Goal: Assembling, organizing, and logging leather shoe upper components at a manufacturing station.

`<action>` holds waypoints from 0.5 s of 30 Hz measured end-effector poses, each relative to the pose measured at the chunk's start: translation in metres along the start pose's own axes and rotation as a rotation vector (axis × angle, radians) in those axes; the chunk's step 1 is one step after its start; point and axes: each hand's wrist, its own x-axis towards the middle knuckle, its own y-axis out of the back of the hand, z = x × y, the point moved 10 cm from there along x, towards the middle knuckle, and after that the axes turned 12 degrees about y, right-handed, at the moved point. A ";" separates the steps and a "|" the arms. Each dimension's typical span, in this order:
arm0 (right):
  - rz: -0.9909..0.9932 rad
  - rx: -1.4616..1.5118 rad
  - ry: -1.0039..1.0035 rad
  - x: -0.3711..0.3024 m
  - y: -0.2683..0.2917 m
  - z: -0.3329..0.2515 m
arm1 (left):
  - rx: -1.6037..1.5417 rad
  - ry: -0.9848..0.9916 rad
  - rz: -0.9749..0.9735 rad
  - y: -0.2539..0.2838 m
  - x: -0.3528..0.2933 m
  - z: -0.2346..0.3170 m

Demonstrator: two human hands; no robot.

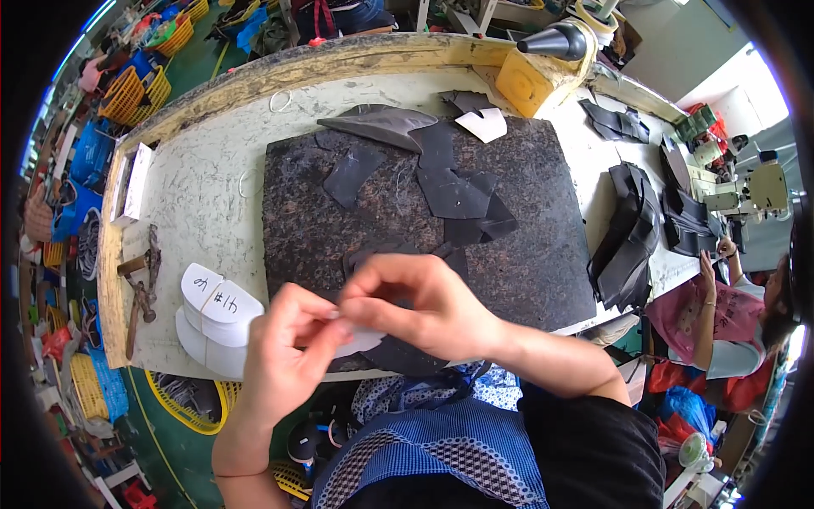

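My left hand and my right hand meet above the near edge of a dark, worn board. The fingertips of both are pinched together, and whatever small thing sits between them is too hidden to name. Just below the fingers shows part of a white piece, mostly covered by the hands. Black cut pieces of sheet material, leather-like, lie on the board beyond my hands. Among them are a grey-black curved piece and a white piece with a notch.
Banded white rounded pieces are stacked left of my left hand, near a hammer. A yellow block carries a black cone at the back. Black pieces are piled on the right, where a co-worker sits by a sewing machine.
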 end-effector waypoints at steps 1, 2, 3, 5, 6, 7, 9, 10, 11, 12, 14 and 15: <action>0.054 0.002 -0.054 -0.013 0.004 0.001 | 0.068 -0.020 -0.026 -0.008 -0.004 0.002; 0.067 0.063 -0.066 -0.022 0.007 0.000 | 0.178 -0.046 -0.076 -0.018 -0.005 0.008; 0.079 0.125 -0.080 -0.030 0.009 0.000 | 0.218 -0.080 -0.099 -0.025 -0.008 0.014; 0.063 0.041 -0.077 -0.040 0.016 -0.002 | 0.241 -0.063 -0.190 -0.036 -0.009 0.018; 0.030 -0.041 -0.073 -0.044 0.017 -0.005 | 0.245 -0.061 -0.193 -0.038 -0.010 0.019; -0.001 -0.125 -0.067 -0.047 0.017 -0.009 | 0.208 -0.041 -0.222 -0.042 -0.010 0.019; 0.000 -0.101 -0.073 -0.050 0.019 -0.014 | 0.173 -0.019 -0.255 -0.045 -0.010 0.019; -0.085 -0.186 -0.067 -0.051 0.016 -0.017 | 0.174 0.020 -0.301 -0.047 -0.011 0.015; -0.170 -0.271 -0.063 -0.052 0.012 -0.019 | 0.175 0.060 -0.347 -0.051 -0.012 0.011; -0.215 -0.315 -0.031 -0.053 0.009 -0.024 | 0.177 0.064 -0.349 -0.052 -0.012 0.013; -0.315 -0.276 0.004 -0.057 -0.001 -0.026 | 0.149 0.075 -0.547 -0.068 -0.018 0.018; -0.417 -0.239 0.040 -0.061 -0.012 -0.029 | 0.149 0.078 -0.548 -0.068 -0.016 0.017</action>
